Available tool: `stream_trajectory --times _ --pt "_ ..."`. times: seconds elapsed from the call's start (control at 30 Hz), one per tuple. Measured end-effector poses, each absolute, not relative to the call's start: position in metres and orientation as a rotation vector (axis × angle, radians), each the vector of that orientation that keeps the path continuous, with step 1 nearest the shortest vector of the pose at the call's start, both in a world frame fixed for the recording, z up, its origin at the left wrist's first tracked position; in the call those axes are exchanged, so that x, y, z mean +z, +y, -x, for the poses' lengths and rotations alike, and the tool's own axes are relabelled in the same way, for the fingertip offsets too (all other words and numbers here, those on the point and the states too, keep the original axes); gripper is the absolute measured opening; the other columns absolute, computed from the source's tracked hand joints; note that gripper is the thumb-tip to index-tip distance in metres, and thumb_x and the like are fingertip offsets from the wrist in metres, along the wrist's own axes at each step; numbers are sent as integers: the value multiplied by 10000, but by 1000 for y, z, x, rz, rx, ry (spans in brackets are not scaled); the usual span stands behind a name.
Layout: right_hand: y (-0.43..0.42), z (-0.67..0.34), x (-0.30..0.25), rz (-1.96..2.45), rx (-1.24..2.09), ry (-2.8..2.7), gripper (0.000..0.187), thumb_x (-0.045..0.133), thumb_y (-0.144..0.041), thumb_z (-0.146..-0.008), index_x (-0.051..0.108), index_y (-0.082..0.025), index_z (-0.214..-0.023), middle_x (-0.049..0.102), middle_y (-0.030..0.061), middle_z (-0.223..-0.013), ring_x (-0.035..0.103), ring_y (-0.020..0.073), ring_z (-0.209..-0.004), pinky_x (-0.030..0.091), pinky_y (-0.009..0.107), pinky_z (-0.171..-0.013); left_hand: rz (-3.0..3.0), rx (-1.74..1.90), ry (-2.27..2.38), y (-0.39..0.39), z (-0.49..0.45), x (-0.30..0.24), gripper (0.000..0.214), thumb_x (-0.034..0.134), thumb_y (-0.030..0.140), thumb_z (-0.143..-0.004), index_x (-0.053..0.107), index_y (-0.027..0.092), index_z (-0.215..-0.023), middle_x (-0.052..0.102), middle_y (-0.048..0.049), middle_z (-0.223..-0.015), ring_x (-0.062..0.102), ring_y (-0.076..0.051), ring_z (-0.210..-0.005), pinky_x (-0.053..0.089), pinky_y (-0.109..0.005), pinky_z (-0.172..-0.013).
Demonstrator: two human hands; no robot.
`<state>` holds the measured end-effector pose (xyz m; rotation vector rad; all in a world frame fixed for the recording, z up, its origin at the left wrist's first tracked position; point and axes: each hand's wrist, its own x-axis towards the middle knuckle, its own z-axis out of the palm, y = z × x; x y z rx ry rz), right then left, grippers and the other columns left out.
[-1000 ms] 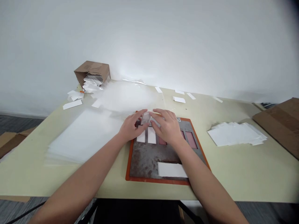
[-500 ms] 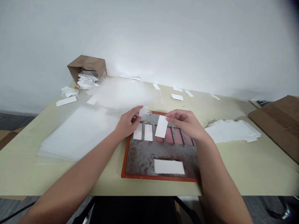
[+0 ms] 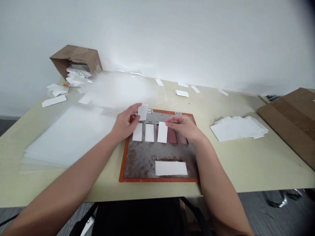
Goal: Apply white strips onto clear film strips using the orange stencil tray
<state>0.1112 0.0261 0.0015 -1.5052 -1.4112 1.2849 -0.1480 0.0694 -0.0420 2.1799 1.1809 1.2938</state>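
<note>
A grey metal plate (image 3: 142, 160) with a row of rectangular slots lies on an orange board (image 3: 159, 180). White cards fill the two leftmost slots, a first card (image 3: 137, 132) and a second card (image 3: 149, 132). My right hand (image 3: 183, 126) pinches the upper right corner of a white card (image 3: 162, 132) over the third slot. Reddish backing shows in the slots to its right, partly covered by my hand. My left hand (image 3: 126, 121) holds white cards (image 3: 143, 113) between thumb and fingers above the plate's upper left.
A white card stack (image 3: 171, 168) lies on the plate's near part. Clear plastic sheets (image 3: 66, 134) spread at left, before an open cardboard box (image 3: 76, 55) stuffed with white pieces. At right are a pile of white cards (image 3: 238, 128) and a brown carton (image 3: 290, 121). Loose cards (image 3: 182, 93) lie near the wall.
My right hand has lowered its card and straightened it over the third slot. My left hand still holds its cards. The whole view has shifted slightly.
</note>
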Motion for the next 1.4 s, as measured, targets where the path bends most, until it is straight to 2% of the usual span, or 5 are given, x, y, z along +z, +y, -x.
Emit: stream_trajectory --times 0.2,0.4,0.77,1.4 --pt "26 -108 3 1556 1288 -1392 227 742 -377 -692 701 -192 -817 631 -17 -695 501 95 -611 378 248 -559 -2169 1289 1187 69 148 -41 434 533 252 -886 554 236 -1319 683 -20 -1020 664 -115 -790 542 -262 -807" --pt "27 -108 1 1601 1273 -1411 280 731 -414 -693 705 -186 -854 618 -11 -693 470 97 -600 338 246 -537 -2181 1259 1197 67 148 -39 436 530 250 -889 545 247 -1325 689 -22 -1021 668 -118 -781 546 -261 -788" --pt "28 -108 1 1633 1307 -1374 271 744 -405 -680 707 -205 -860 622 -12 -716 395 80 -563 242 230 -475 -2183 1281 1183 69 147 -41 437 530 240 -884 548 246 -1321 690 -27 -1015 664 -119 -774 549 -260 -764" --pt "28 -107 1 1654 1296 -1350 275 763 -400 -653 707 -207 -842 619 -8 -702 417 91 -569 244 231 -467 -2188 1276 1178 69 148 -43 455 548 243 -886 540 268 -1341 690 -16 -996 673 -128 -801 562 -266 -771"
